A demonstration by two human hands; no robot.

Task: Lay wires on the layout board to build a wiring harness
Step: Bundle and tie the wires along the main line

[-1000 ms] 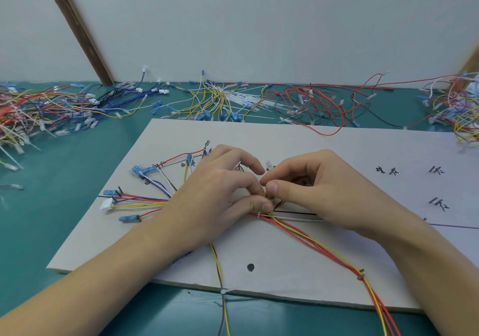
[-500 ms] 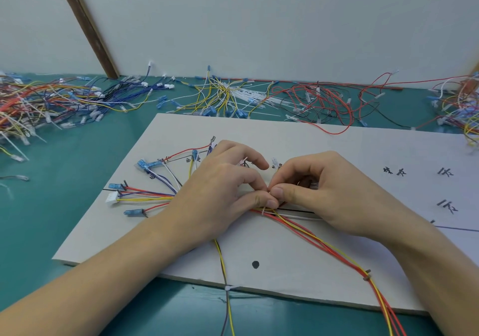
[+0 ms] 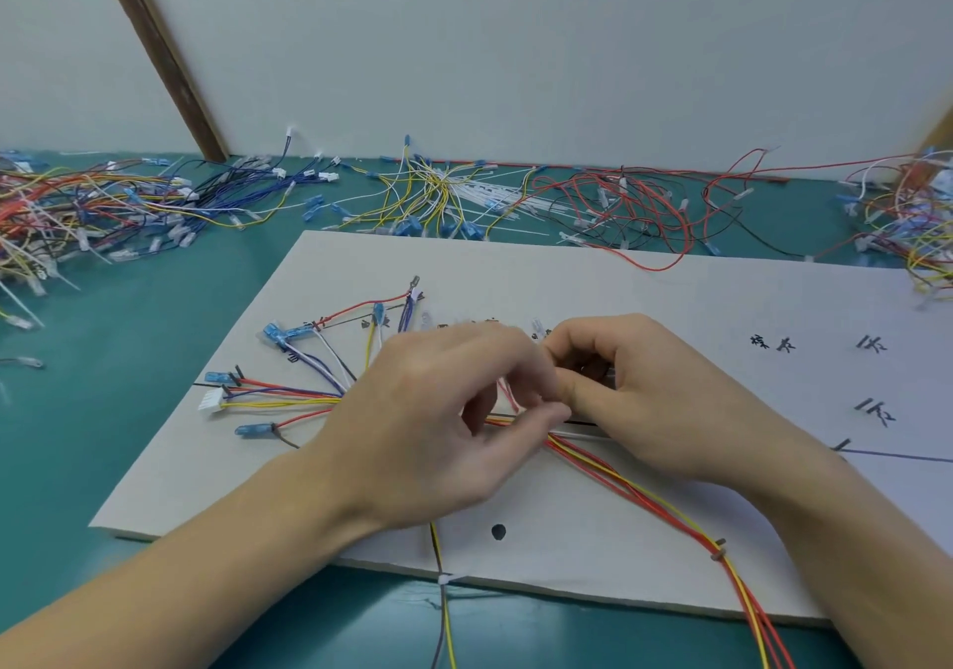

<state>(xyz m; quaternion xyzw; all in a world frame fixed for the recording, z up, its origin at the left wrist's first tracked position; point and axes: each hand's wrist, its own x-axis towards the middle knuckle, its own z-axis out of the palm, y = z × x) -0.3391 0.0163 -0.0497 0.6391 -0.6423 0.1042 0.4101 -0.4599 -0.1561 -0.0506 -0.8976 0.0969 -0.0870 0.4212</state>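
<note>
A white layout board with black markings lies on the green table. A harness of red, yellow, white and blue wires fans out to the left on it, ending in blue terminals and a white connector. A red and yellow bundle trails off toward the lower right. My left hand and my right hand meet at the middle of the board, where the wires gather. Both hands have curled fingers, and their fingertips pinch the wire bundle where they meet. The pinched spot itself is mostly hidden by the fingers.
Loose wire piles lie along the back of the table: mixed colours at the far left, yellow and white in the middle, red to the right, more at the far right edge. A yellow and grey wire hangs over the board's front edge.
My left hand has lifted and its fingers have spread slightly, blurred by motion. The right hand stays at the same spot on the bundle.
</note>
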